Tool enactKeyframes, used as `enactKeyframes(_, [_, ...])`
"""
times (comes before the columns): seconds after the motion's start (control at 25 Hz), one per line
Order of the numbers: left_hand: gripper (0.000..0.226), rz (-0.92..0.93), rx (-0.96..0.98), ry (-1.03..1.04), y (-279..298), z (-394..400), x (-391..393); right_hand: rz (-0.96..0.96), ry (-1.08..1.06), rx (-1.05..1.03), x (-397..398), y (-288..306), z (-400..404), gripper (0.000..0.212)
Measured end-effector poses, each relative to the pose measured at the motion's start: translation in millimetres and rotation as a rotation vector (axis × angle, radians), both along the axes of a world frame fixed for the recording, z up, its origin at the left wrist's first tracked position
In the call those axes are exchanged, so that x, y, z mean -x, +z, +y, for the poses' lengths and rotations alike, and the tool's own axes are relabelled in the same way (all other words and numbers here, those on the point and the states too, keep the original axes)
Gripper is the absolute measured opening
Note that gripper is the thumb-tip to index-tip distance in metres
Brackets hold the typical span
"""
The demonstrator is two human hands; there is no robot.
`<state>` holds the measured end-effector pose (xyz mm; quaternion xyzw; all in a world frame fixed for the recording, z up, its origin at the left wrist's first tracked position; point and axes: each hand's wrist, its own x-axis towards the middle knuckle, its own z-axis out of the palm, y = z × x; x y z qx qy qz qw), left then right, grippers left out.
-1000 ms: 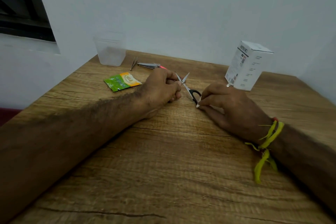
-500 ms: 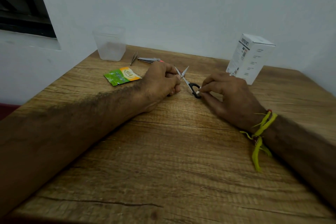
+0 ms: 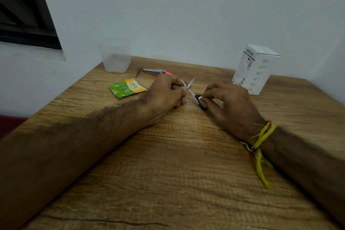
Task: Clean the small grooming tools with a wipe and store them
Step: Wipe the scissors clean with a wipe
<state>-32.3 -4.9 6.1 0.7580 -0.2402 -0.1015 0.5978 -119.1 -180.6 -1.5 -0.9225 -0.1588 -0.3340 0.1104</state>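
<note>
Small scissors [image 3: 192,91] with black handles lie between my hands, blades spread apart. My left hand [image 3: 166,95] pinches one blade near its tip. My right hand [image 3: 229,106] presses a small white wipe [image 3: 200,97] against the black handle. Behind my left hand lie tweezers [image 3: 139,69] and a metal nail clipper [image 3: 154,71] with a pink end. A clear plastic cup [image 3: 115,58] stands at the table's back left corner.
A green and orange wipe sachet [image 3: 127,87] lies flat left of my left hand. A white cardboard box [image 3: 255,69] stands at the back right. The wooden table [image 3: 177,173] meets white walls at the back and on the left.
My right hand with the wipe has slid along the scissors' handle. The view has shifted a little. My left hand keeps its hold on the blade.
</note>
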Motion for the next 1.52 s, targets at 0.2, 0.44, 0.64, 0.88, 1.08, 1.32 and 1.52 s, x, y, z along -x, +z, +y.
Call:
enactKeyframes(0.2, [0.012,0.012,0.038,-0.003,-3.8,-1.6,1.3,-0.028,0.035,0.002,-1.4,-1.0,3.5,0.008])
enactKeyframes(0.44, [0.012,0.021,0.039,-0.009,-1.6,-3.2,2.7,-0.018,0.040,0.052,1.2,0.5,-1.4,0.004])
enactKeyframes(0.64, [0.013,0.040,0.054,-0.066,1.1,2.9,-0.4,-0.297,-0.042,-0.094,-3.7,9.3,2.2,0.009])
enactKeyframes(0.88, [0.012,0.020,0.066,-0.144,3.5,0.8,5.8,-0.207,0.016,0.113,-8.9,4.6,5.7,0.013])
enactKeyframes(1.08, [0.013,0.025,0.057,-0.124,0.9,0.7,6.0,-0.164,-0.031,0.208,-10.8,2.9,6.3,0.014])
enactKeyframes(1.32, [0.012,0.026,0.064,-0.133,2.1,1.2,7.1,-0.174,-0.056,0.216,-10.8,4.4,7.8,0.013])
enactKeyframes(1.52, [0.009,0.010,0.055,-0.138,4.2,2.3,7.7,-0.179,-0.072,0.264,-10.6,7.3,10.1,0.012])
